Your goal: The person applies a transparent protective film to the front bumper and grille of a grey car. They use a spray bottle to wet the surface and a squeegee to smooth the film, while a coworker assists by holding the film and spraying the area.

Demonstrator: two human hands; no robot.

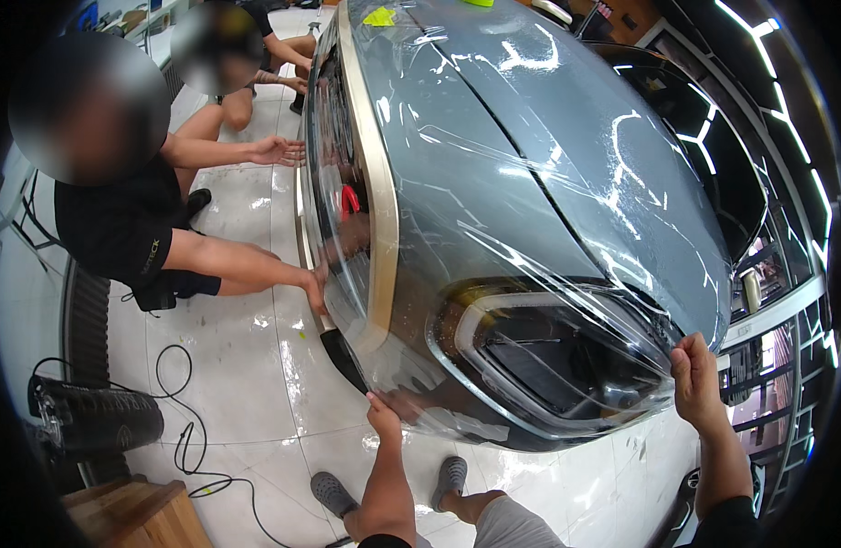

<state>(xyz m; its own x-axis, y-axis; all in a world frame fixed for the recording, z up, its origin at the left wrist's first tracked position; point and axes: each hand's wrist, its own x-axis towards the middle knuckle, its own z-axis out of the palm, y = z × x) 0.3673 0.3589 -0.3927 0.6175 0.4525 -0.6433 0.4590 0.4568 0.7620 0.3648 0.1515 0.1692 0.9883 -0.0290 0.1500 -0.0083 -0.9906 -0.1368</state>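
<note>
A sheet of clear film (530, 260) lies over the front corner of a grey car (493, 100), covering its headlight (548, 365). It is wrinkled, with creases fanning out toward the right. My right hand (699, 382) is closed in a fist on the film's edge, right of the headlight, drawing the creases tight. At the lower corner of the bumper, my left hand (384, 417) pinches the film's lower edge between thumb and fingers. Beside it is a black trim piece (344, 361). A beige strip (382, 237) runs along the car's front.
At the left a co-worker in a black shirt (110, 237) crouches, both hands at the car's front. Another person (272, 50) crouches farther back. A black cable (196, 447) loops over the wet tiled floor (265, 365) near a black cylinder (100, 416) and a wooden box (137, 511).
</note>
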